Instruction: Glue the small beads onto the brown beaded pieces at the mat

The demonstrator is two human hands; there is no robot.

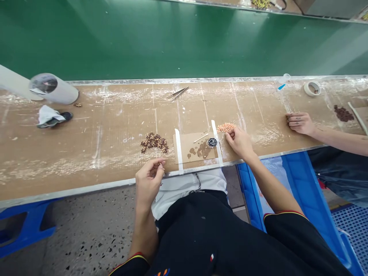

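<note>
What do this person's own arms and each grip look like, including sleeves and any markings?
Each grip is a bare human hand, with nothing visibly worn on the left hand or the right hand. The left sleeve and right sleeve are short and black, edged in red and yellow.

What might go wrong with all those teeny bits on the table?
The orange pieces lie in a loose pile at the right hand, so a nudge could scatter them. If the shiny black round thing nearby is wet, that hand might smear it. The left hand is right by the table's front edge, so anything tiny slipping from it might drop to the floor.
</note>
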